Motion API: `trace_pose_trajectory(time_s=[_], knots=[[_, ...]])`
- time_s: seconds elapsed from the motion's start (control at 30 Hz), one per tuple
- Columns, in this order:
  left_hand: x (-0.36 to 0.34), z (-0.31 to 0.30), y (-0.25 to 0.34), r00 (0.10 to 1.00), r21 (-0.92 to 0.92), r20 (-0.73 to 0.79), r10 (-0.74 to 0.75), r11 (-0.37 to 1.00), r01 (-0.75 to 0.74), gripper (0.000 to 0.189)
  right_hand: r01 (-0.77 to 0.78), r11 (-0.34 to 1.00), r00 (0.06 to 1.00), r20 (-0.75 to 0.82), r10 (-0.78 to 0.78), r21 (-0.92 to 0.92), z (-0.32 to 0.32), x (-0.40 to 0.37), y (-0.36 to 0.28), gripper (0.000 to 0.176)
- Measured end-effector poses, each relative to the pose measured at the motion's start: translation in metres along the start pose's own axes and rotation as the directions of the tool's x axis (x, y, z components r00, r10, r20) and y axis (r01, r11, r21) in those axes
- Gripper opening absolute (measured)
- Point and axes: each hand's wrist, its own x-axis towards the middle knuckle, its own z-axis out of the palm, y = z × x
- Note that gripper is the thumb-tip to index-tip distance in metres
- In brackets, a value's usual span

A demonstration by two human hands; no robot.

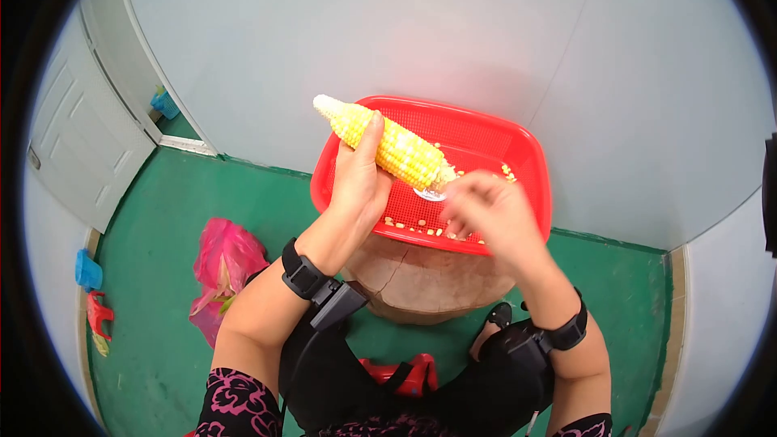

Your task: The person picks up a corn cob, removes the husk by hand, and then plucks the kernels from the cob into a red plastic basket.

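Observation:
My left hand (360,180) is wrapped round an ear of corn (394,148), thumb lying along its upper side. The pale narrow tip of the corn points up and left; at its lower right end some cob shows bare of kernels. Close by that end is my right hand (495,214), its fingers curled and smeared by motion, so I cannot tell what is between them. Both hands are over a red plastic basket (537,194). Loose corn kernels (439,232) are scattered inside it, mostly along the near side.
Under the basket stands a wooden stump (421,283) on the green floor (174,194). A pink plastic bag (229,252) lies to the left. Farther left are a blue container (88,270) and a red object (99,316) by the wall. A pale wall (388,24) rises behind the basket.

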Motion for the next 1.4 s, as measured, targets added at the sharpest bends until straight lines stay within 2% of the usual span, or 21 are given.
trace_pose_trajectory(time_s=[0.03, 0.07, 0.13, 0.23, 0.33, 0.4, 0.5, 0.6, 0.67, 0.7, 0.77, 0.83, 0.87, 0.9, 1.0, 1.13, 1.27, 1.37, 1.4], knots=[[0.0, 0.0, -0.001, 1.0, -0.021, 0.003, -0.014, 1.0, 0.014, 0.041, 0.133, 0.99, 0.981, -0.151, -0.124, 0.047, -0.009, 0.01, 0.007, 0.016], [0.0, 0.001, -0.001, 1.0, -0.04, 0.006, -0.028, 0.999, 0.028, 0.041, 0.135, 0.991, 0.965, -0.227, -0.13, 0.005, -0.02, 0.021, 0.017, 0.021], [0.0, 0.002, -0.003, 0.998, -0.05, 0.005, -0.055, 0.997, 0.055, 0.04, -0.04, 0.968, 0.979, -0.186, 0.088, 0.249, -0.024, 0.029, 0.03, 0.031], [0.0, 0.002, -0.007, 0.999, -0.007, -0.006, -0.049, 0.999, 0.049, 0.037, -0.155, 0.873, 0.987, 0.036, 0.156, 0.463, -0.012, 0.03, 0.031, 0.044], [0.0, 0.004, -0.014, 1.0, 0.04, 0.0, 0.021, 0.999, -0.021, 0.036, -0.081, 0.94, 0.995, -0.024, 0.095, 0.33, -0.004, 0.035, 0.038, 0.046], [-0.001, 0.006, -0.014, 1.0, 0.05, 0.003, 0.028, 0.998, -0.028, 0.035, -0.066, 0.939, 0.995, -0.049, 0.088, 0.338, -0.004, 0.037, 0.04, 0.042], [-0.001, 0.006, -0.011, 0.999, 0.023, 0.044, -0.029, 0.999, 0.028, 0.036, -0.048, 0.93, 0.997, -0.041, 0.067, 0.364, -0.008, 0.036, 0.04, 0.038], [0.003, 0.006, -0.011, 0.991, -0.049, -0.002, -0.131, 0.99, 0.131, 0.038, -0.032, 0.929, 0.997, -0.047, 0.053, 0.368, -0.012, 0.036, 0.042, 0.035], [0.006, 0.006, -0.011, 0.984, -0.079, 0.015, -0.18, 0.98, 0.18, 0.045, -0.029, 0.93, 0.997, -0.05, 0.051, 0.367, -0.014, 0.035, 0.04, 0.035], [0.007, 0.008, -0.011, 0.979, -0.097, 0.027, -0.201, 0.974, 0.203, 0.048, -0.028, 0.942, 0.997, -0.062, 0.052, 0.335, -0.016, 0.034, 0.036, 0.032], [0.008, 0.014, -0.009, 0.973, -0.124, 0.018, -0.231, 0.965, 0.231, 0.042, -0.026, 0.963, 0.995, -0.086, 0.05, 0.269, -0.018, 0.032, 0.03, 0.028], [0.012, 0.016, -0.009, 0.974, -0.101, 0.005, -0.225, 0.969, 0.225, 0.038, 0.173, 0.976, 0.96, -0.198, -0.197, -0.131, -0.016, 0.033, 0.031, 0.023], [0.015, 0.014, -0.013, 0.979, -0.068, -0.005, -0.203, 0.977, 0.202, 0.037, 0.246, 0.91, 0.921, -0.212, -0.326, -0.333, -0.014, 0.033, 0.033, 0.02], [0.017, 0.012, -0.014, 0.984, -0.037, -0.016, -0.178, 0.983, 0.177, 0.036, 0.305, 0.762, 0.836, -0.223, -0.502, -0.571, -0.014, 0.036, 0.038, 0.015], [0.019, 0.013, -0.017, 0.998, 0.023, -0.023, -0.056, 0.998, 0.056, 0.033, 0.367, 0.563, 0.751, -0.122, -0.649, -0.741, -0.012, 0.044, 0.044, 0.012], [0.02, 0.017, -0.009, 0.999, 0.078, -0.012, -0.053, 0.995, 0.054, 0.035, 0.423, 0.495, 0.729, -0.04, -0.684, -0.759, -0.013, 0.046, 0.036, 0.007], [0.017, 0.015, -0.01, 0.997, 0.042, -0.042, -0.057, 0.997, 0.059, 0.034, 0.433, 0.685, 0.809, -0.083, -0.582, -0.585, -0.013, 0.048, 0.038, 0.008], [0.017, 0.013, -0.01, 0.996, 0.023, -0.066, -0.056, 0.998, 0.058, 0.032, 0.391, 0.752, 0.868, -0.06, -0.493, -0.531, -0.017, 0.047, 0.033, 0.01], [0.016, 0.012, -0.011, 0.996, 0.027, -0.07, -0.053, 0.998, 0.055, 0.032, 0.411, 0.728, 0.855, -0.046, -0.516, -0.548, -0.017, 0.047, 0.033, 0.011]])
